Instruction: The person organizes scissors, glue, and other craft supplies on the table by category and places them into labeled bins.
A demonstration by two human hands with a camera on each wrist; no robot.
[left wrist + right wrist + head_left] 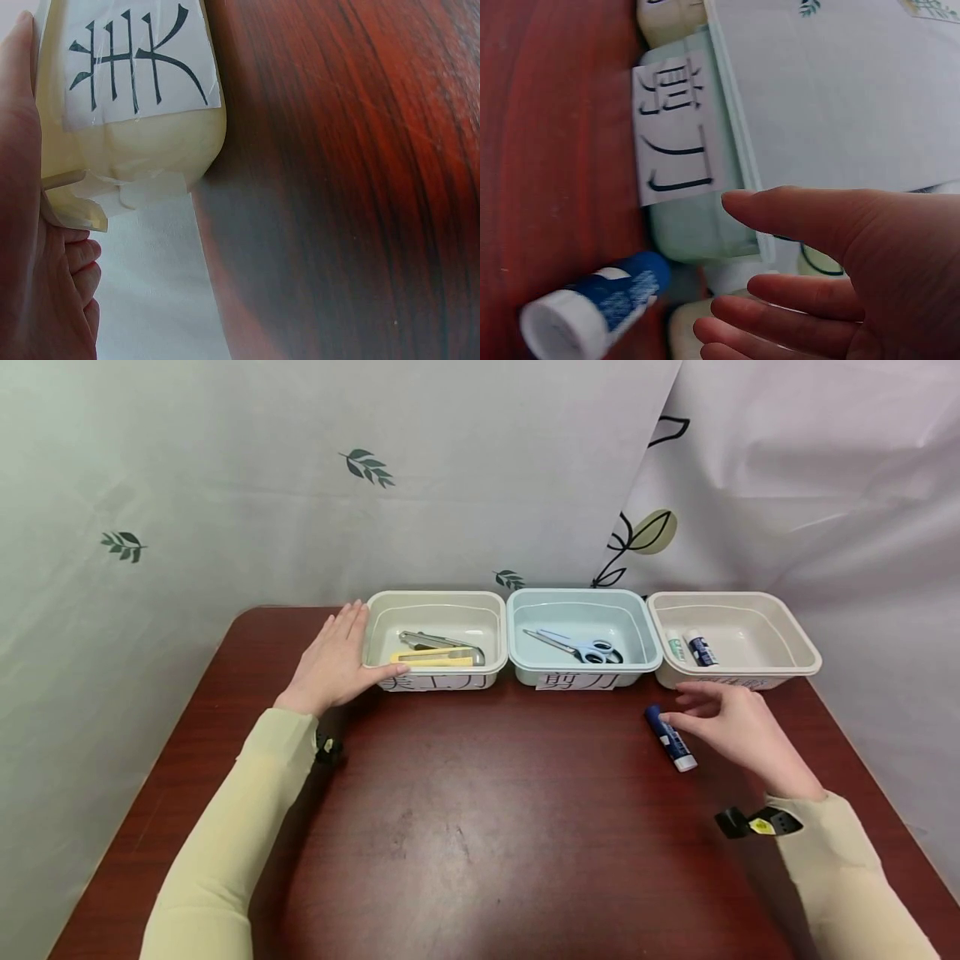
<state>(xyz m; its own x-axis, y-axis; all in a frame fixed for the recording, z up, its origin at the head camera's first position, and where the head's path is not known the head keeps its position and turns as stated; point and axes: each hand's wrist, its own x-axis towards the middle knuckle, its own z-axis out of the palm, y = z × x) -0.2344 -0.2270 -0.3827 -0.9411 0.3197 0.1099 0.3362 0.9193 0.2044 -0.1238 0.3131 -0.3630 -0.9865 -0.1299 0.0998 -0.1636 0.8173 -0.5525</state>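
A blue glue stick with a white end lies on the table in front of the right bin. My right hand hovers beside and above it, thumb and fingers apart, holding nothing; the right wrist view also shows the glue stick apart from the fingers. At the far left, my left hand rests against the left corner of a cream bin, its fingers along the side and the thumb at the front rim. Several utility knives, one a yellow cutter, lie in that bin.
A light blue bin with scissors stands in the middle. The beige right bin holds two glue sticks. The bins line the table's back edge, bearing paper labels. A patterned curtain hangs behind.
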